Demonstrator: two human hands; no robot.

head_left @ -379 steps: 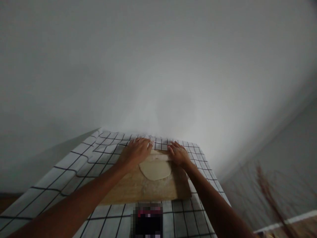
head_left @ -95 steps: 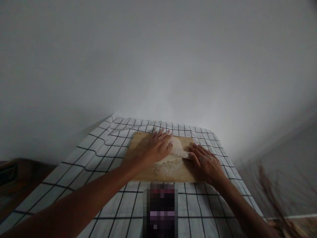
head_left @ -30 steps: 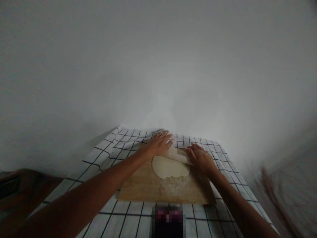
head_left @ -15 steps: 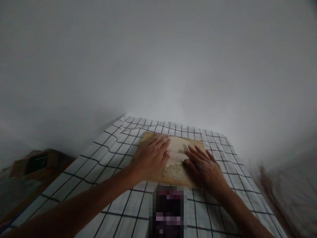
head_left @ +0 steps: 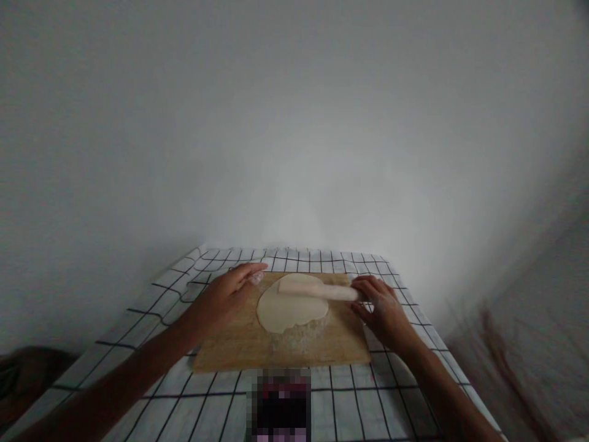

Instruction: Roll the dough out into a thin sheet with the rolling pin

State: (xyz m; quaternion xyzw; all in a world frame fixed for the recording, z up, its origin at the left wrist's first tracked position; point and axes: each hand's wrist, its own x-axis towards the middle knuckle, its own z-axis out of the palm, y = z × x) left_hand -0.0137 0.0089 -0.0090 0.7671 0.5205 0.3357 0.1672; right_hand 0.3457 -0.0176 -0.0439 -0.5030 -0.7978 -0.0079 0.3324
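Observation:
A flattened, roundish sheet of pale dough [head_left: 280,314] lies on a wooden board [head_left: 230,353], its near edge uneven. Gripped by its right end, a light wooden rolling pin [head_left: 317,290] reaches leftward over the far part of the dough; whether it touches the dough I cannot tell. My right hand [head_left: 380,307] has its fingers around that end, at the board's right side. Over the board's left side is my left hand [head_left: 237,287], holding nothing, with fingers stretched out and white flour on the fingertips. It is apart from the dough.
Loose flour [head_left: 299,337] is scattered on the board just before the dough. A white cloth with black grid lines [head_left: 350,399] covers the table, which meets a pale wall [head_left: 294,153]. A dark object [head_left: 32,380] sits low at the left.
Both hands lay over the dough area before. My left hand has lifted away leftward, and my right hand now grips the rolling pin by one end. More of the dough shows.

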